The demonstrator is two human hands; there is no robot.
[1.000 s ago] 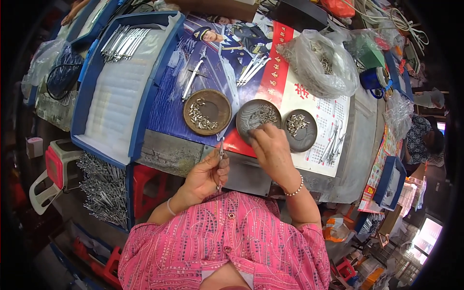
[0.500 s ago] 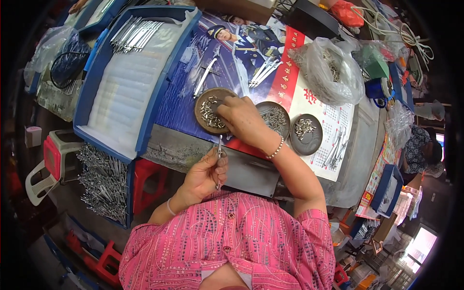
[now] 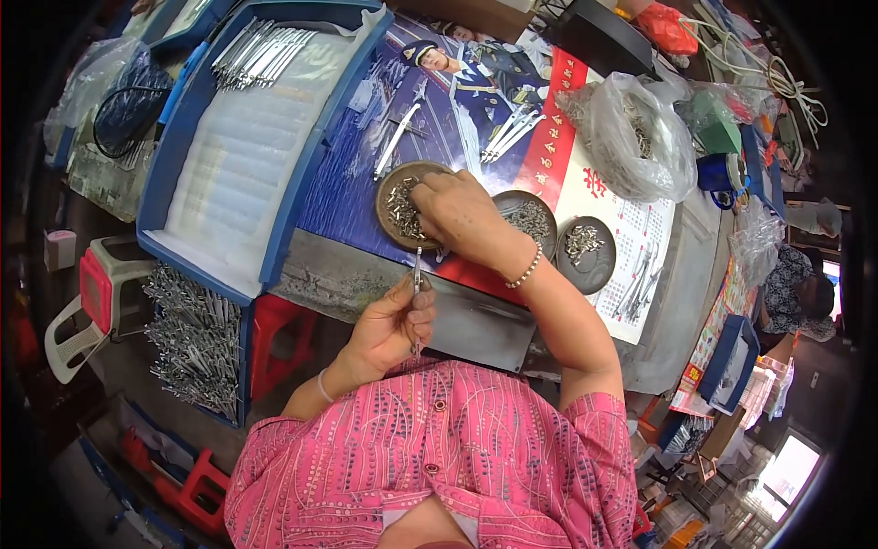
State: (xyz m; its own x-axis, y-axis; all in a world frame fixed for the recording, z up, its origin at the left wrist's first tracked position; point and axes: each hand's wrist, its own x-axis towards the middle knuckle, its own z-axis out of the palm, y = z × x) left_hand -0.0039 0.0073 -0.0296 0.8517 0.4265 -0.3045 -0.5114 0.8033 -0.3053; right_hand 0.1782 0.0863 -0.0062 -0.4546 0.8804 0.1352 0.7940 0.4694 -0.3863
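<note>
My left hand (image 3: 391, 320) is closed around a slim, shiny metal part (image 3: 418, 267), held upright in front of my chest at the table's near edge. Its upper tip sticks out above the fingers, just below a round brown dish (image 3: 391, 240). Over the right side of that dish is my right hand (image 3: 465, 212), fingers bent down among small silvery metal pieces (image 3: 400, 203). Its fingertips are partly hidden, so what they pinch cannot be made out. Two more round dishes stand to the right, one with tiny grey pieces (image 3: 529, 220), the other with short metal pieces (image 3: 583, 242).
A blue tray (image 3: 285, 197) lined with white sheet holds a row of slim metal parts (image 3: 261, 55) at the left. Below it a bin holds many metal parts (image 3: 194, 339). More slim parts (image 3: 512, 133) lie on the poster. A plastic bag (image 3: 631, 137) of small pieces sits at the right.
The view has shifted slightly. My right hand stays at the dish, with its fingers working a little lower among the pieces. My left hand keeps its hold on the metal part.
</note>
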